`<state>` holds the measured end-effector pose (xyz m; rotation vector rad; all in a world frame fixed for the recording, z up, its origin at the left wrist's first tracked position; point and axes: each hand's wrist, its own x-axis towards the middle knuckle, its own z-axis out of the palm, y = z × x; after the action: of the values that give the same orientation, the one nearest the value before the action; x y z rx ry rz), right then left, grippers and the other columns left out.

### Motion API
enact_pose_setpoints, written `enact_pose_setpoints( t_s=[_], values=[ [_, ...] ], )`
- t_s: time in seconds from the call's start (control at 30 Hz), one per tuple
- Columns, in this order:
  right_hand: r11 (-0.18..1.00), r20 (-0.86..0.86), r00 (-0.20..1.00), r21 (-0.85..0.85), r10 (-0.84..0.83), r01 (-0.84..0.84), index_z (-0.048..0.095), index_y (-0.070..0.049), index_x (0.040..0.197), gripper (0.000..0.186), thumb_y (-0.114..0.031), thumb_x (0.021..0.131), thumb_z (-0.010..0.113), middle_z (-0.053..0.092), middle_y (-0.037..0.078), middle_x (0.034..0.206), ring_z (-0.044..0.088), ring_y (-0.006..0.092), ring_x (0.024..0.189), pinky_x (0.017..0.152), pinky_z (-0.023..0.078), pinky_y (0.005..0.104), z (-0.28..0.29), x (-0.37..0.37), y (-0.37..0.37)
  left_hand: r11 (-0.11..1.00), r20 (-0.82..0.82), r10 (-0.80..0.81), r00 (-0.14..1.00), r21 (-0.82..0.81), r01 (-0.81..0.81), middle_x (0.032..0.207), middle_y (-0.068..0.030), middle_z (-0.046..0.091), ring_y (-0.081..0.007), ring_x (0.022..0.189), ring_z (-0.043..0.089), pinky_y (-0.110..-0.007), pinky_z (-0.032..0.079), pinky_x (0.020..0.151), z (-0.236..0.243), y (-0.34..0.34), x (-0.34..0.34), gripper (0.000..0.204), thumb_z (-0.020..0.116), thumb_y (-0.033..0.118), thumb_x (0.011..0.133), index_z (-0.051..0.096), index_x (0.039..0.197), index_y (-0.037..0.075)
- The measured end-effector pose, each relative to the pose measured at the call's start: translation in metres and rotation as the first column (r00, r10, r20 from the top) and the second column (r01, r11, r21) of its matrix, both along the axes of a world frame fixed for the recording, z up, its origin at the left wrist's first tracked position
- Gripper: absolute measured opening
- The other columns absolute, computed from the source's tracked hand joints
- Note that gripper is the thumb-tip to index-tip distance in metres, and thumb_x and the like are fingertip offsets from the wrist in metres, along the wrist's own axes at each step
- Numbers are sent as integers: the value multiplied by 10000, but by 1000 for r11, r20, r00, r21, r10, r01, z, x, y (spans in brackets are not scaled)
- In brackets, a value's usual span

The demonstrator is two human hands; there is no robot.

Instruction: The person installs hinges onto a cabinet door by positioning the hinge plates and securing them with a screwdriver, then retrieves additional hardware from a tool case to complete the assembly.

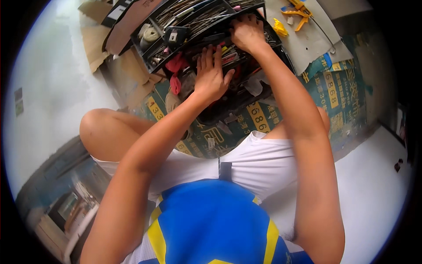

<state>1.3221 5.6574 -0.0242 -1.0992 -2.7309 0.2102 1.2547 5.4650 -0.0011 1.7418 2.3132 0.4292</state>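
In the head view, the action sat at the top of the frame, where a black toolbox (219, 111) stood open, upper centre, its divided tray (214, 27) slanting up toward the top edge. And there was the left hand (211, 79), just above the middle of the frame, back of the hand up, over the crowded lower compartment! Its fingers were extended and slightly apart, the thumb held out to the right; whether the fingertips pressed on the tools beneath, one couldn't tell.

Up and to the right went the right hand (249, 34), at the tray's near edge, fingers bent forward and close together. Their tips were hard to make out, so there was no telling whether they pinched anything.

What a jumble in that tray: slim metal rods (178, 12) packed lengthwise, a pale roll (150, 34) at its left end, a small black case (173, 36) just beside. Red cloth (176, 66) bunched left of the left hand, while clear plastic (256, 84) lay low in the box, to the right. Over at upper right, a yellow trigger tool (300, 14) rested on cardboard (310, 44), and green printed sheeting (246, 125) spread beneath the box.
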Motion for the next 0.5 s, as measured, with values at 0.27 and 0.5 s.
enact_pose_setpoints(
  t_s=[0.27, 0.5],
  values=[
    [992, 239, 971, -128, 28, 3, 688, -120, 1178, 490, -452, 817, 704, 564, 143, 1342, 442, 357, 1282, 991, 422, 506, 17, -11, 17, 994, -9, 73, 997, 84, -72, 1532, -237, 258, -436, 1430, 217, -534, 170, 1171, -10, -3, 10, 777, 562, 451, 935, 241, 1514, 45],
    [989, 258, 966, -142, -14, 52, 654, -109, 1231, 580, -497, 803, 713, 533, 142, 1362, 436, 360, 1287, 1007, 423, 499, 11, -14, 12, 988, 3, 96, 995, 119, -95, 1521, -217, 286, -410, 1432, 235, -520, 171, 1180, -20, -8, 8, 768, 527, 501, 943, 252, 1517, 73]
  ],
)
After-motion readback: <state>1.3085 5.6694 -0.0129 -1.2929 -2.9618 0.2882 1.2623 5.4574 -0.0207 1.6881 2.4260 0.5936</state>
